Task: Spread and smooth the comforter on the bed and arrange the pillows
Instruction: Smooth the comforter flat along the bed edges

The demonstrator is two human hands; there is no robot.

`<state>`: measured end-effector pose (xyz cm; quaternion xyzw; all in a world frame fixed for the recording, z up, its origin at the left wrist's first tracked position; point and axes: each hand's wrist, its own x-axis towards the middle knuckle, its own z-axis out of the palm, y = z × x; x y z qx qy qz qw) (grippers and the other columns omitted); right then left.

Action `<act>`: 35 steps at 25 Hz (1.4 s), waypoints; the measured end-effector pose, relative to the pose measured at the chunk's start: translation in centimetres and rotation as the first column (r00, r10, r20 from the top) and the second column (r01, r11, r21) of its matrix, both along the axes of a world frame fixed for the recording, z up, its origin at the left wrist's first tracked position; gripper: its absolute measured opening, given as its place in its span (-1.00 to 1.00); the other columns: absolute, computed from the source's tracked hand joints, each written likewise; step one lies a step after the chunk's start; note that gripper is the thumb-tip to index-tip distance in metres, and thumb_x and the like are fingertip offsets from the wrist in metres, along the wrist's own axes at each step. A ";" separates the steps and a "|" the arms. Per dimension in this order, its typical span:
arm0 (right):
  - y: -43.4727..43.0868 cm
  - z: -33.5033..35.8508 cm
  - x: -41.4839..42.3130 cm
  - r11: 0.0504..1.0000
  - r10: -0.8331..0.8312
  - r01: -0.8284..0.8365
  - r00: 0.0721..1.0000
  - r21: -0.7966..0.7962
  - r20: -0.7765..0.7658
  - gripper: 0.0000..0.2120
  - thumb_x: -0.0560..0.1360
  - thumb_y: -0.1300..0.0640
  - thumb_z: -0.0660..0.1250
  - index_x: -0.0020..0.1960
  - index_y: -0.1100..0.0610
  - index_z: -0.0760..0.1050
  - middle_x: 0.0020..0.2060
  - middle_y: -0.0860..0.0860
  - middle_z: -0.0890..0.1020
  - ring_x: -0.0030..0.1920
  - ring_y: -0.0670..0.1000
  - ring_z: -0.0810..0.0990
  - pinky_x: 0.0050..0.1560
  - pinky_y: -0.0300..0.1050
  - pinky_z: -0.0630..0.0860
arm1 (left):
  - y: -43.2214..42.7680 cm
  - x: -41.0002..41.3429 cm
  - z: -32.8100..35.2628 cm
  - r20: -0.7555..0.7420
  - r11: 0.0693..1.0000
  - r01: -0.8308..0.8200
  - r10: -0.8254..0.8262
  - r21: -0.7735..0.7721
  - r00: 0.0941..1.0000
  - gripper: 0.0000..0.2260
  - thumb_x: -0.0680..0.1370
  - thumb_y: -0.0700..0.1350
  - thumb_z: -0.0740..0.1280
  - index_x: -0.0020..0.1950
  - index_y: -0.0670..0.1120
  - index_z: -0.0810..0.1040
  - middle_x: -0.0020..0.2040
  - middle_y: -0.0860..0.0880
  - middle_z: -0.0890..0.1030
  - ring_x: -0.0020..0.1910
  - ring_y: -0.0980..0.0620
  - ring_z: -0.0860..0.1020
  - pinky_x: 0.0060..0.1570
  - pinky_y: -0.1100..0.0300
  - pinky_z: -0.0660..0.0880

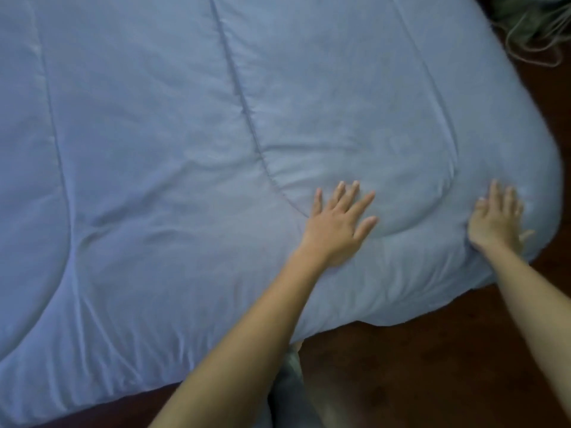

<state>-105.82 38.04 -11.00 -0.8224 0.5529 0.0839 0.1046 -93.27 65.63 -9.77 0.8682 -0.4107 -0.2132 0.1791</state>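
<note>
Most of the head view is filled by a pale blue quilted comforter (160,156), which is spread flat over the bed and reaches the top and left edges of the picture; its near edge runs from lower left up toward the right, and its rounded corner is seen at the right, hanging over a dark brown wooden floor (432,372). Long curved stitching seams are seen running down the fabric, and soft creases are gathered near the lower left edge and around the seam nearest the hands. No pillows are shown. A heap of pale, greenish material (531,26), too blurred to be identified, is seen on the floor at the upper right, apart from the comforter's edge. Two bare forearms are extended from the bottom of the picture, and a strip of grey clothing (290,393) is visible between them at the bed's edge. The left hand (335,225) is laid palm down on the comforter with its fingers spread wide, nothing being held, just right of a curved seam. The right hand (497,220), somewhat blurred, is pressed flat near the rounded corner with its fingers extended and slightly apart, nothing being gripped, and the fabric is dented beside its wrist
</note>
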 end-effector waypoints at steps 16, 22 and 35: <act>8.6 -1.1 19.0 0.603 0.789 -0.797 0.590 -0.035 0.172 -0.50 0.61 -0.14 -0.04 0.53 -0.18 0.01 0.56 -0.08 0.04 0.56 0.04 -0.01 0.47 0.23 -0.12 | 29.8 26.7 -21.0 0.290 0.486 -0.867 0.849 -0.104 0.441 -0.30 0.46 0.43 -0.17 0.55 0.18 -0.13 0.55 0.23 -0.20 0.49 0.16 -0.38 0.47 0.00 0.11; -11.9 -1.3 12.6 0.821 0.569 -0.565 0.800 -0.081 0.190 -0.51 0.60 -0.13 -0.02 0.52 -0.19 0.02 0.56 -0.07 0.05 0.56 0.06 -0.02 0.47 0.22 -0.13 | -3.8 1.7 -3.7 0.299 0.362 -0.930 0.896 -0.067 0.327 -0.44 0.61 0.08 -0.01 0.55 -0.18 0.05 0.56 -0.19 0.09 0.53 -0.21 0.07 0.42 -0.25 0.00; -20.6 -2.6 -1.4 0.985 -0.093 0.014 0.884 0.173 0.457 -0.56 0.58 0.05 0.04 0.40 0.19 0.34 0.37 0.23 0.42 0.37 0.24 0.39 0.34 0.12 0.30 | -20.6 -11.7 -5.1 0.424 0.773 -0.633 0.585 -0.035 0.691 -0.53 0.59 0.01 0.05 0.50 -0.07 0.26 0.50 -0.04 0.28 0.49 -0.03 0.22 0.45 -0.09 0.11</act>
